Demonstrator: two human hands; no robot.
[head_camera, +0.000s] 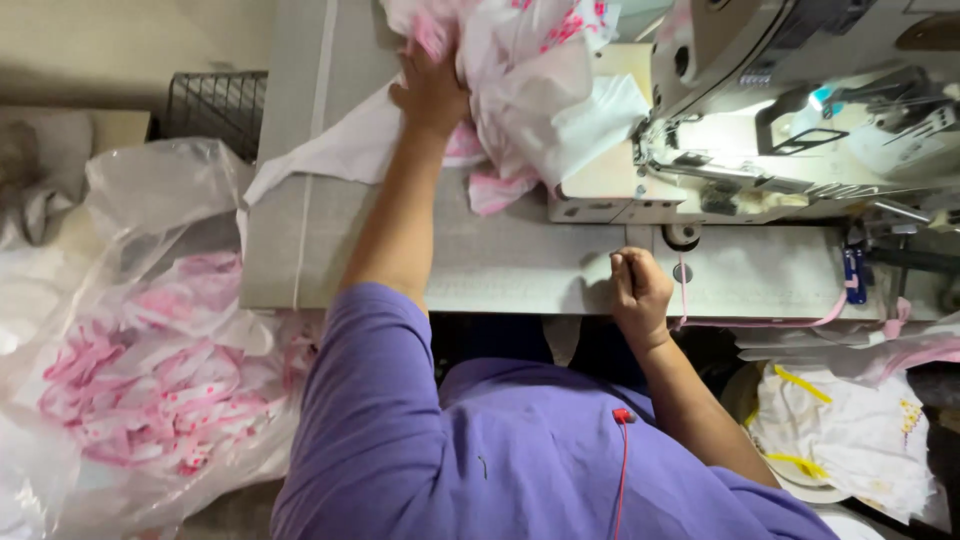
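The left hand (432, 92) is stretched far forward to the top centre of the frame, its arm running as a long diagonal from the purple sleeve (375, 400) at the lower middle up to the heap of white and pink cloth (530, 90). The palm lies flat on the left edge of that heap, fingers spread and sunk into the folds, pressing or gathering rather than pinching; whether any fold is actually pinched I cannot tell, since the fingertips are buried. The cloth spreads rightward and upward from this hand, its bulk lying between the hand and the sewing machine (800, 110) at the upper right, with one white flap trailing off down to the left over the grey table (520, 265). So the cloth sits directly under and to the right of the left hand, and this hand is by far the nearer one.

The right hand (640, 295) rests well apart from the heap, at the near edge of the table in the centre of the frame, curled into a loose fist. A thin pink strip (800, 322) runs along the table edge just right of it toward the machine; whether the fist grips its end is not clear.

At the left of the frame a clear plastic bag (150, 380) holds more pink and white pieces.
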